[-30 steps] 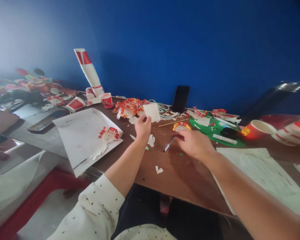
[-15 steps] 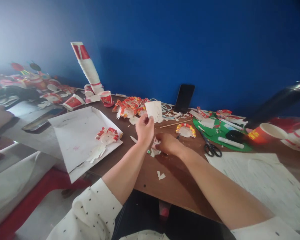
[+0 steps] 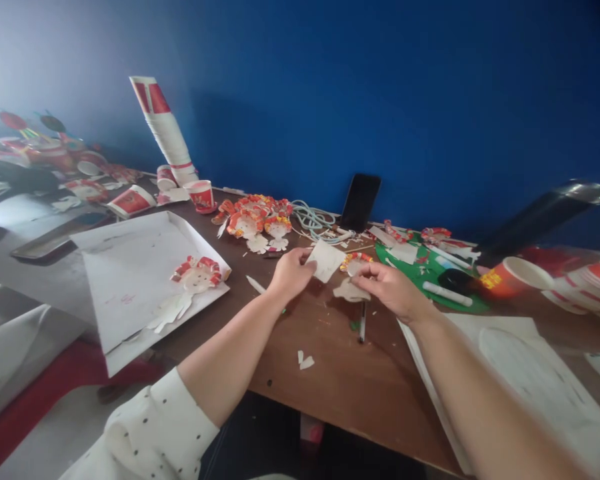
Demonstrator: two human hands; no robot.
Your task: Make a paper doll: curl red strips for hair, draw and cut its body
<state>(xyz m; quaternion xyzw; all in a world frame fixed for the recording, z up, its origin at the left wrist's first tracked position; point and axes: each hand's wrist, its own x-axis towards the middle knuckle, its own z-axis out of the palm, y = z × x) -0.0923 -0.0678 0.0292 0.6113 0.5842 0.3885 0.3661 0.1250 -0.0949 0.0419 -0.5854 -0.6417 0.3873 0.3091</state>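
Between thumb and fingers my left hand (image 3: 293, 273) pinches a squarish piece of white paper (image 3: 327, 261) over the brown table. My right hand (image 3: 387, 288) grips a cut-out paper shape (image 3: 351, 291) by its right side, close to the square. Just behind it lies a red and yellow curled paper ring (image 3: 356, 259), partly covered. A pen (image 3: 363, 323) rests below the cut-out, its upper end hidden. Small white scraps (image 3: 305, 361) lie nearer the table's front edge.
On the left, a white paper sheet (image 3: 125, 267) bears a red-edged paper figure (image 3: 197, 273). More paper figures (image 3: 255, 217) pile up behind. A phone (image 3: 361, 202) leans on the blue wall. At right are a green mat (image 3: 405, 265), a marker (image 3: 447, 294) and paper cups (image 3: 515, 280).
My right hand has lifted the cut-out from the table and moved right. My left hand has lowered and tilted the square paper. The pen now shows, and the view has shifted slightly.
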